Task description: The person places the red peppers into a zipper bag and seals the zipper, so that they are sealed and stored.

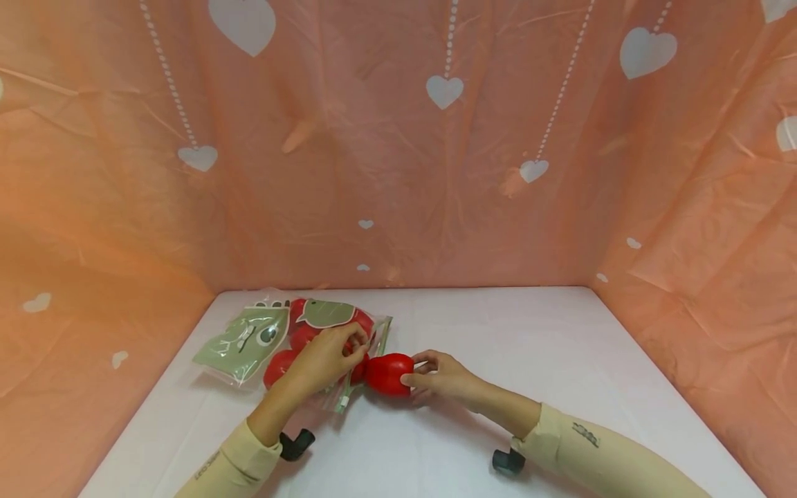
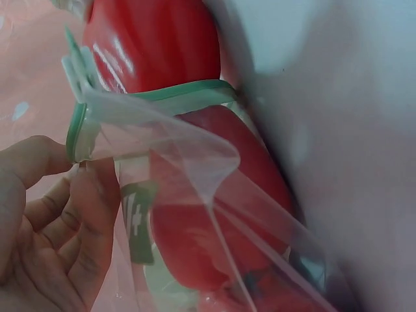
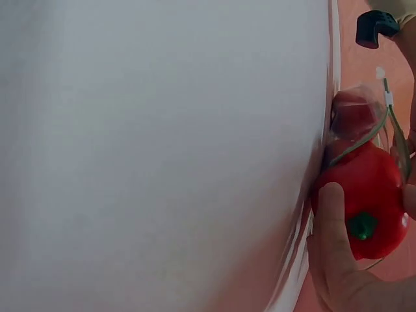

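In the head view a clear zip bag with green printed patches lies at the left of the table, several red items inside it. My left hand pinches the rim of its mouth, and the left wrist view shows the green zip edge held apart with a slider on it. A shiny red bell pepper sits right at this mouth. My right hand grips it by the stem end; the green stem shows in the right wrist view. Within the bag, another red pepper-like item lies behind the opening.
The white table stretches to the right of my hands. An orange curtain with white hearts encloses its back and sides. Black wrist mounts stick out below both forearms, close over the table.
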`<state>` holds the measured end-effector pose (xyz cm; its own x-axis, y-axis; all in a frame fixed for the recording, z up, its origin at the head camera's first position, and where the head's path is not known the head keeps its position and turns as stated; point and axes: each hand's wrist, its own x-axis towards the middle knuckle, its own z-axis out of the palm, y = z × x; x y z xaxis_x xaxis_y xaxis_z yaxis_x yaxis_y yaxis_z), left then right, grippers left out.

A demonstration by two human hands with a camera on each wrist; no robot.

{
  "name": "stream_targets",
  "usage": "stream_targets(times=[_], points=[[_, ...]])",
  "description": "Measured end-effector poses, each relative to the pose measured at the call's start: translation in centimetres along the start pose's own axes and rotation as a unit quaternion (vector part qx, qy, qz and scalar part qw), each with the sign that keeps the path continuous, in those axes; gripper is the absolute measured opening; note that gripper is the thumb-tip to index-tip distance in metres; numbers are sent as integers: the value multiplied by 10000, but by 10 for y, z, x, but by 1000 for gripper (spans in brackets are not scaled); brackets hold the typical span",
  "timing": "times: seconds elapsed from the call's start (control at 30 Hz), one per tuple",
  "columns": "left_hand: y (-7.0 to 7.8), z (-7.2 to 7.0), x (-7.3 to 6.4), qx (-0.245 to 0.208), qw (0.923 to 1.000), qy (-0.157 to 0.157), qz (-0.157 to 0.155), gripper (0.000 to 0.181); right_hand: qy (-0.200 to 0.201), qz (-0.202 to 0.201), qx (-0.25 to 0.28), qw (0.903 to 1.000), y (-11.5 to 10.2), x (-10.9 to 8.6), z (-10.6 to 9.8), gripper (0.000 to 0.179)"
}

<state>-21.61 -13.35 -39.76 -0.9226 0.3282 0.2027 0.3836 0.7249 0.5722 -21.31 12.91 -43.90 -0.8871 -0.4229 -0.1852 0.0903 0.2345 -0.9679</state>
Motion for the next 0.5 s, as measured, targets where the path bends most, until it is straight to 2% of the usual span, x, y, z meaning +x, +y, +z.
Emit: stream_targets(times=[0.17, 0.27, 0.5], points=[[0, 1, 0, -47, 9999, 8, 111, 10, 141, 39, -60, 9999, 1, 0, 2, 58], [1, 1, 0, -39, 10000, -7, 73, 11, 194, 73, -58, 9998, 2, 2, 3, 59], [5, 3, 1, 33, 10000, -16, -41, 14, -2, -24, 446, 9990, 4, 6, 7, 61]])
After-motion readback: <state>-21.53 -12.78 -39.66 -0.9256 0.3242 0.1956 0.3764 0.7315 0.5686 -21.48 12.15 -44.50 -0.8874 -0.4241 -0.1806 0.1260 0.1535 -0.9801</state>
